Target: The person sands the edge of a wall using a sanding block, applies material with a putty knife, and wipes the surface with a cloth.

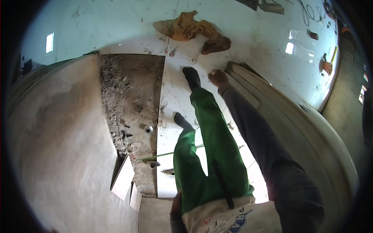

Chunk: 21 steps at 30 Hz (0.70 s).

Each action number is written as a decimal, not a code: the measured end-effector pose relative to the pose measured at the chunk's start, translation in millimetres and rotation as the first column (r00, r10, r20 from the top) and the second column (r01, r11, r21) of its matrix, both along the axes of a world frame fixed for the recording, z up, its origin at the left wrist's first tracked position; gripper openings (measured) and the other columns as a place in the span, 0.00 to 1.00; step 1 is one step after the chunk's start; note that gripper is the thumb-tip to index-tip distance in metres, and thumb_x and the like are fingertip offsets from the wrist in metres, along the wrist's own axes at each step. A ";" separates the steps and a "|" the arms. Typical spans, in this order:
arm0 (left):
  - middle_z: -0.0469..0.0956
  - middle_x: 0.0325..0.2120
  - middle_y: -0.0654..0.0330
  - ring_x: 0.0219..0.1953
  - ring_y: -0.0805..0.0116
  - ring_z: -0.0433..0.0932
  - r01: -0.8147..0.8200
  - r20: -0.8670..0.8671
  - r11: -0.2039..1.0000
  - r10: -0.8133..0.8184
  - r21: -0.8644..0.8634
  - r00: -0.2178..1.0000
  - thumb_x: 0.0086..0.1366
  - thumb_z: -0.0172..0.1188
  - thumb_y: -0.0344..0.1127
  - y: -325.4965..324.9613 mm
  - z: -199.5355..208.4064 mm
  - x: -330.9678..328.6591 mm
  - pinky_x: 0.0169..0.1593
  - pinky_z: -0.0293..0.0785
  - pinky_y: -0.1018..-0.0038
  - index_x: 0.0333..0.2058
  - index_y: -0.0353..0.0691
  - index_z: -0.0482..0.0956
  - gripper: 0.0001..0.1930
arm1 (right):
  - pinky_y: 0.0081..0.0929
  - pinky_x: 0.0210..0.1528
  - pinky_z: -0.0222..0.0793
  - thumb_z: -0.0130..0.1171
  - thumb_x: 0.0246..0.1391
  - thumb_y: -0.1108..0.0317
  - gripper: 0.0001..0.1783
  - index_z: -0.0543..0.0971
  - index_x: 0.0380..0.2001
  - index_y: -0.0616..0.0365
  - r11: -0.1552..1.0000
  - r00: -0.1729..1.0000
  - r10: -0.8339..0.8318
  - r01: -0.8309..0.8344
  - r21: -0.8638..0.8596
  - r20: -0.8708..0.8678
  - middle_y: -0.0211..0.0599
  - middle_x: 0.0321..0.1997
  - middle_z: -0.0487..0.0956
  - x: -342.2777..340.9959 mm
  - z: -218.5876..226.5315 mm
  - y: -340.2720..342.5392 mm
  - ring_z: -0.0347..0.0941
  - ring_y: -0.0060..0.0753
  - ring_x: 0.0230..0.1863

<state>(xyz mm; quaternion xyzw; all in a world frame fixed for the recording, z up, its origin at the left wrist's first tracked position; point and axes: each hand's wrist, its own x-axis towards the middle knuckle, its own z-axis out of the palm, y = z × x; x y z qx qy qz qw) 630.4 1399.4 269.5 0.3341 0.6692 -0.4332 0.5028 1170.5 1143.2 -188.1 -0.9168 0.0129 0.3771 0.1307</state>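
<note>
My right hand [218, 77] is stretched forward, next to the end of the low wall [256, 83] on the right. Its fingers look curled in and bunched; whether anything is inside them is hidden. Close to my left hip hangs my left hand [177, 202], mostly covered by my body and green trousers, so its fingers do not show. My dark-socked feet [191, 77] stand on large white tiles [173, 93]. Left of these tiles runs a strip of bare rough ground [132, 93]. A thin green line [167, 154] crosses from that strip toward my legs.
A white pipe end [148, 129] and another pipe opening [154, 164] stick up from the rough strip. Cut tile pieces [123, 178] lean against the left wall [62, 128]. A crumpled brown cloth [186, 27] lies ahead. Far right, apparently another person's hand [327, 67] is beside a yellow strip.
</note>
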 end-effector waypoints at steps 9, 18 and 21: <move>0.84 0.52 0.44 0.54 0.56 0.83 0.142 -0.195 0.990 -0.140 -0.004 0.971 0.82 0.52 0.58 -19.3 -30.5 72.4 0.59 0.79 0.61 0.63 0.33 0.80 0.31 | 0.43 0.64 0.74 0.56 0.68 0.58 0.22 0.83 0.60 0.52 0.914 0.838 0.031 -0.245 0.324 0.545 0.52 0.56 0.86 212.7 -135.0 51.8 0.80 0.48 0.62; 0.84 0.52 0.43 0.57 0.54 0.82 0.301 0.061 0.946 -0.310 0.119 0.949 0.83 0.53 0.53 27.0 -33.5 76.9 0.61 0.77 0.60 0.63 0.32 0.79 0.28 | 0.59 0.54 0.74 0.54 0.71 0.57 0.17 0.82 0.43 0.61 0.811 0.865 -0.497 0.435 0.391 0.068 0.63 0.47 0.83 47.2 78.9 148.1 0.80 0.70 0.52; 0.84 0.52 0.43 0.58 0.54 0.81 0.480 0.262 0.848 -0.528 0.225 0.808 0.83 0.53 0.52 69.0 -44.8 66.3 0.62 0.77 0.60 0.63 0.32 0.79 0.27 | 0.55 0.51 0.76 0.55 0.71 0.64 0.11 0.83 0.40 0.59 0.775 0.890 -0.436 0.295 0.558 0.136 0.54 0.44 0.84 -1.5 236.5 173.0 0.82 0.64 0.50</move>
